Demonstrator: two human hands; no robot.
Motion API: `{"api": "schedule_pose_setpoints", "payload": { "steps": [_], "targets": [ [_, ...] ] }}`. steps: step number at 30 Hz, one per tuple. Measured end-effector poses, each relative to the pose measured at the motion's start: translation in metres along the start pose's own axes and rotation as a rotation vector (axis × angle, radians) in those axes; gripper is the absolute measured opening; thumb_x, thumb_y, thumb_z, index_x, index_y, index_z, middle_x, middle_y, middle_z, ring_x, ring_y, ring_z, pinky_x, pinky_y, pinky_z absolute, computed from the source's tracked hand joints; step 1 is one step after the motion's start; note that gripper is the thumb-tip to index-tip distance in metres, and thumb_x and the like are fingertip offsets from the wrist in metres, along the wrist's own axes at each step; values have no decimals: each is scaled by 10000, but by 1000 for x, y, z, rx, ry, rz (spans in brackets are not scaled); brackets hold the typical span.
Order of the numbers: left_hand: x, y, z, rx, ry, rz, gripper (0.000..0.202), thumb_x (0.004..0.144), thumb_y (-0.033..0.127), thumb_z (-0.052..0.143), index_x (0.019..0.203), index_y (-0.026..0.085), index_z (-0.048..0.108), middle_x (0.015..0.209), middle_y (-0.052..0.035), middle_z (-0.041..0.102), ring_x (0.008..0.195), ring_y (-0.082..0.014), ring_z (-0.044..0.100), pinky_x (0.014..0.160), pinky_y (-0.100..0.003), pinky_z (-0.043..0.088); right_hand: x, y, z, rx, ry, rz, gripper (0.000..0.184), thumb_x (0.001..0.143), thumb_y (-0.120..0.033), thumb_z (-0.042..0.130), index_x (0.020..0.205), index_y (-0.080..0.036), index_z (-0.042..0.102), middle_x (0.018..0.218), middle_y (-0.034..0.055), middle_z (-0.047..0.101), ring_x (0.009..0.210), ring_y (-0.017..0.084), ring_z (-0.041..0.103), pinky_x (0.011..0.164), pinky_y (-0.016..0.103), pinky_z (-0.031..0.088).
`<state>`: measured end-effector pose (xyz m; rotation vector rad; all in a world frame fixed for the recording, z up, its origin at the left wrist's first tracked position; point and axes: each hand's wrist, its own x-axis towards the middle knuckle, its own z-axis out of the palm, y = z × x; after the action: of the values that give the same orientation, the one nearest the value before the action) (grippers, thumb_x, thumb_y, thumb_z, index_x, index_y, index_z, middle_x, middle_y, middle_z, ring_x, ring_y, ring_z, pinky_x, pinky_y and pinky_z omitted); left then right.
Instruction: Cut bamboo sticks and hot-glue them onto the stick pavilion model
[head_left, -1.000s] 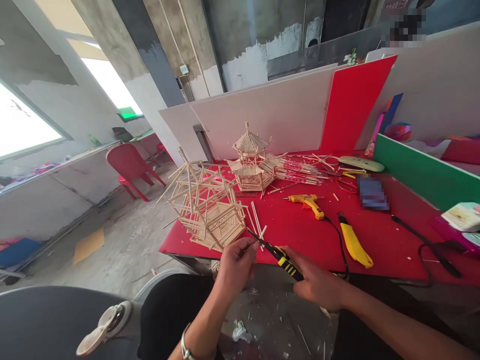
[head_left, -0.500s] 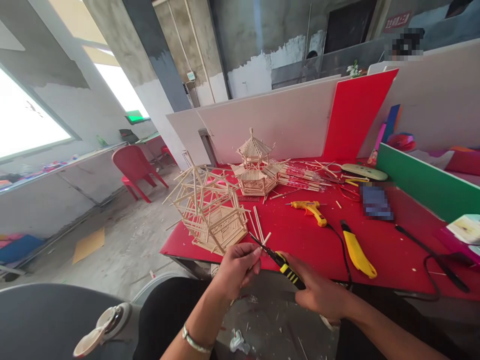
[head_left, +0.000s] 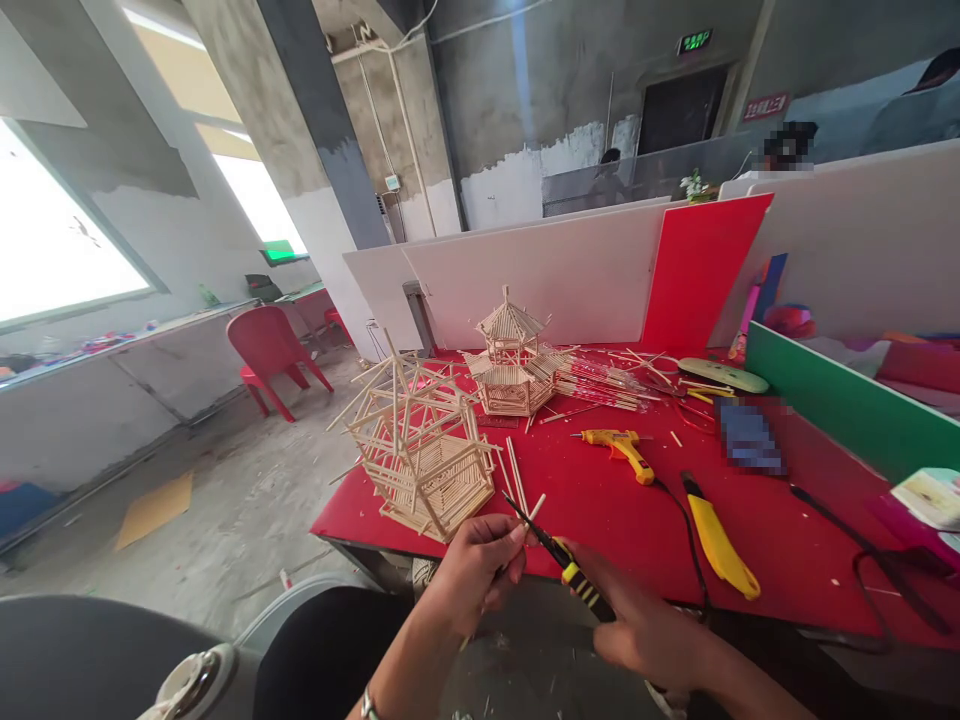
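Note:
My left hand point(head_left: 484, 565) is closed, thumb against fingers, on a thin wooden stick point(head_left: 538, 507) whose pale end sticks out past the fingertips. In my right hand point(head_left: 637, 620) is a pair of long-nosed pliers point(head_left: 581, 582) with black and yellow handles. Their dark jaws lie across the stick, close to my left fingertips; whether they grip it I cannot tell. Just beyond my left hand stands an open stick framework point(head_left: 427, 440) shaped like a pavilion. A roofed stick pagoda point(head_left: 514, 350) stands farther back. Loose sticks point(head_left: 516, 465) lie between them and my hands.
On the red table point(head_left: 555, 480) lie a yellow glue gun point(head_left: 621, 450), a yellow utility knife point(head_left: 720, 535), a blurred phone-like object point(head_left: 750, 437) and bundled sticks point(head_left: 607, 380). A green board point(head_left: 825, 400) edges the right side. A red chair point(head_left: 270, 345) stands left; people sit behind the partition.
The view has tilted up a little, so the table and my hands sit lower in the picture. Both hands keep their hold on the stick and the pliers, nearly unmoved relative to each other.

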<state>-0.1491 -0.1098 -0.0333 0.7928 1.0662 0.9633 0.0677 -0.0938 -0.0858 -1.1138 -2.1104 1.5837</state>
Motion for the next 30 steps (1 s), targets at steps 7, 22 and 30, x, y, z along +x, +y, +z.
{"api": "schedule_pose_setpoints", "payload": {
  "steps": [7, 22, 30],
  "targets": [
    [3, 2, -4, 41, 17, 23, 396, 718, 504, 731, 779, 130, 617, 474, 51, 502, 270, -7, 216, 306, -204, 76, 6, -10, 0, 71, 68, -103, 882, 618, -151, 532, 1486, -200, 378, 1409, 60, 533, 1382, 290, 385, 1163, 464, 265],
    [4, -4, -2, 169, 105, 131, 412, 776, 542, 667, 765, 134, 613, 511, 52, 466, 331, -20, 251, 334, -200, 114, 7, -17, -4, 72, 76, -128, 825, 612, -151, 508, 1434, -204, 447, 1207, 57, 644, 1128, 267, 576, 1051, 432, 401],
    [5, -5, -2, 204, 141, 142, 415, 776, 549, 667, 781, 138, 618, 539, 45, 492, 350, -28, 297, 344, -190, 155, 7, -20, -3, 85, 87, -103, 816, 610, -149, 496, 1424, -200, 457, 1186, 53, 652, 1176, 271, 554, 1065, 438, 393]
  ]
}}
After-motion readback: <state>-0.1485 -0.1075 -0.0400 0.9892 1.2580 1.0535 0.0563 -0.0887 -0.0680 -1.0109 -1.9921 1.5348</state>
